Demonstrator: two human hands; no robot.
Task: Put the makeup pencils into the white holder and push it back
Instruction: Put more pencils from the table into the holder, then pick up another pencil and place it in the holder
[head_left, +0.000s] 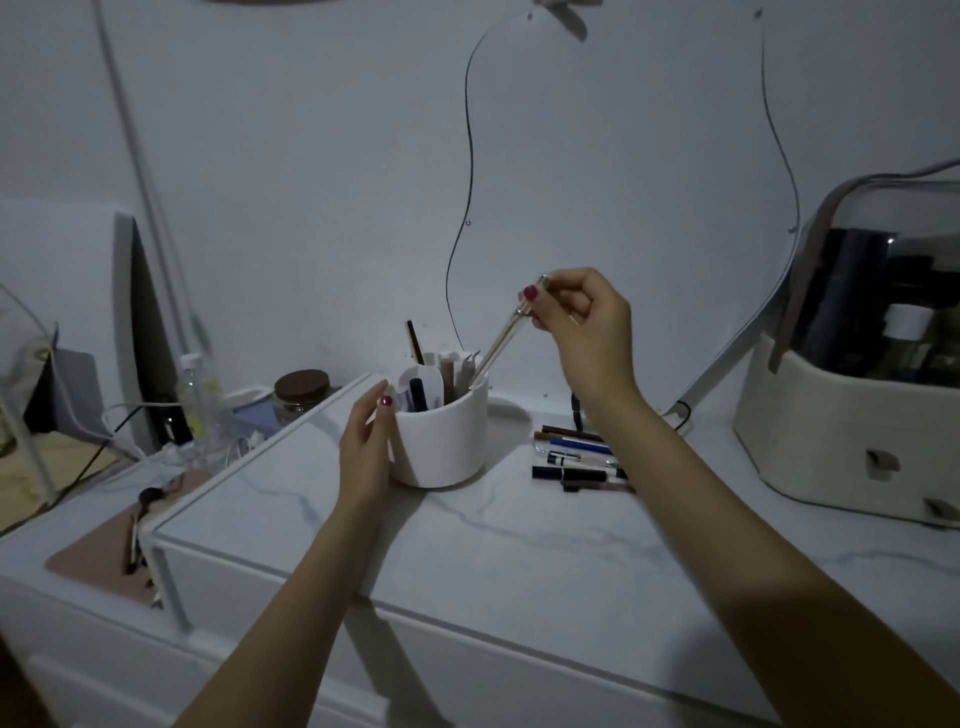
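We see a big pale wall (311, 182) at the back, with a thin dark wire (469, 156) curling down it. In front of it stands a white desk (519, 545) with faint grey lines like marble. At 3 o'clock on the desk sits a large cream box (831, 431) with a clear rounded lid. At 9 o'clock, on a lower part, lies a pink mat (104, 540), and behind it a jar with a brown lid (301, 387).

Near the middle of the desk stands the white holder (447, 441). It is a round cup with some sticks and tubes already poking out of its top.

Our left hand (366, 447) is curved open and rests against the holder at its 9 o'clock side. Our right hand (576, 317) is up in the air at the holder's 1 o'clock. Its thumb and fingers pinch the top end of a thin see-through makeup pencil (498, 343). The pencil slants down, and its low tip is at the rim of the holder.

More makeup pencils (576, 457) lie flat in a small row on the desk at the holder's 3 o'clock, partly under our right arm.
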